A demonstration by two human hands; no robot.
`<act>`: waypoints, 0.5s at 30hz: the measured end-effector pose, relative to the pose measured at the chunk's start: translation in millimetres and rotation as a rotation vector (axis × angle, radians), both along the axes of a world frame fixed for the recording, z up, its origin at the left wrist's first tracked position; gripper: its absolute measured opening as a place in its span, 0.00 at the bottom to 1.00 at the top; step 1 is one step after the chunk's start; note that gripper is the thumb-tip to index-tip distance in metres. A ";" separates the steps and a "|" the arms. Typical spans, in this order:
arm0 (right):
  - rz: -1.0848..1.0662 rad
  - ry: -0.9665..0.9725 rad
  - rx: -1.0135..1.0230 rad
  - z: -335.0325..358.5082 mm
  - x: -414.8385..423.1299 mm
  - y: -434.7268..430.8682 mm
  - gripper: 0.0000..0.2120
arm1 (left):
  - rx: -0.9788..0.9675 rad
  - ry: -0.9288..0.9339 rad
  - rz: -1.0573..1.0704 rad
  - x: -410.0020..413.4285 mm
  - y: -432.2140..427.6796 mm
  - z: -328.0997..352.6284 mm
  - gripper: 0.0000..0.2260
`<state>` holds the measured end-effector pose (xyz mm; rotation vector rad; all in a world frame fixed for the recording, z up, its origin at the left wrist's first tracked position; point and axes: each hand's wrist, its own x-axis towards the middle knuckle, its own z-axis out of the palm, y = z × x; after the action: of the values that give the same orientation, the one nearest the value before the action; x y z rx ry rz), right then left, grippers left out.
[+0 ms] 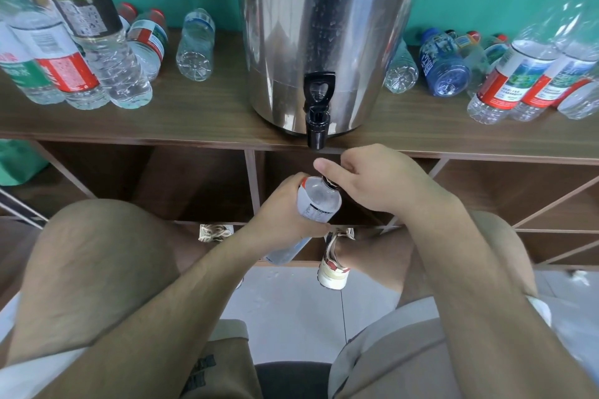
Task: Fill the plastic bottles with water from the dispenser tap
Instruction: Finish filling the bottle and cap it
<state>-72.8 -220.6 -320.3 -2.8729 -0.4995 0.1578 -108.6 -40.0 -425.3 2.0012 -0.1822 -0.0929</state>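
A steel water dispenser [321, 26] stands on the wooden shelf top [201, 116], its black tap [318, 120] hanging over the front edge. Just below the tap I hold a clear plastic bottle [319, 201] with a white label, tilted with its neck up toward the right. My left hand [283, 210] grips the bottle's body. My right hand [376, 178] pinches the dark cap at the neck, thumb pointing left. The cap is mostly hidden under my fingers.
Several bottles holding water stand upright at the shelf's left [81, 42]. Bottles lie on their sides behind them [196, 45] and to the right of the dispenser [444, 65], with more upright ones at far right [534, 68]. Open cubbies lie below; my knees and shoes are beneath.
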 end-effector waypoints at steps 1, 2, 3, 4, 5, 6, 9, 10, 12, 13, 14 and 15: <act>0.000 0.019 0.054 2.7 -0.5 -4.5 0.30 | -0.006 0.004 -0.002 0.4 0.7 1.0 0.28; 0.036 0.095 0.149 8.0 -1.7 -9.5 0.26 | -0.011 0.013 0.001 0.9 1.9 2.4 0.28; 0.085 0.175 0.242 13.3 -2.9 -14.4 0.21 | -0.023 0.025 0.004 1.5 3.0 3.4 0.29; 0.129 0.240 0.318 14.9 -1.2 -18.9 0.18 | -0.033 0.029 0.003 2.3 3.5 3.9 0.29; 0.159 0.270 0.378 15.3 -0.2 -20.6 0.16 | -0.028 0.027 -0.001 2.9 3.6 3.5 0.29; 0.155 0.247 0.386 13.1 0.8 -19.7 0.11 | -0.011 0.024 -0.004 2.9 3.2 3.3 0.29; 0.059 0.116 0.182 5.7 0.3 -7.2 0.22 | 0.015 0.020 -0.009 1.3 1.8 1.7 0.29; 0.025 0.067 0.093 4.4 0.3 -5.0 0.30 | 0.016 0.021 -0.006 1.0 1.9 1.0 0.28; 0.018 0.081 0.135 7.3 -1.6 -7.7 0.33 | 0.005 0.031 0.002 1.3 3.8 1.1 0.28; 0.049 0.148 0.247 9.0 -0.9 -11.9 0.26 | -0.005 0.035 0.002 1.6 4.9 2.3 0.28; 0.092 0.223 0.333 10.8 -0.4 -15.3 0.18 | -0.008 0.038 -0.003 2.0 5.5 3.7 0.29; 0.127 0.263 0.383 11.4 -0.6 -16.6 0.13 | -0.003 0.040 -0.010 2.2 5.7 4.6 0.29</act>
<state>-73.4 -237.1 -308.9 -2.4040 -0.5874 0.4067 -106.4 -34.3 -420.6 1.9944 -0.1663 -0.1383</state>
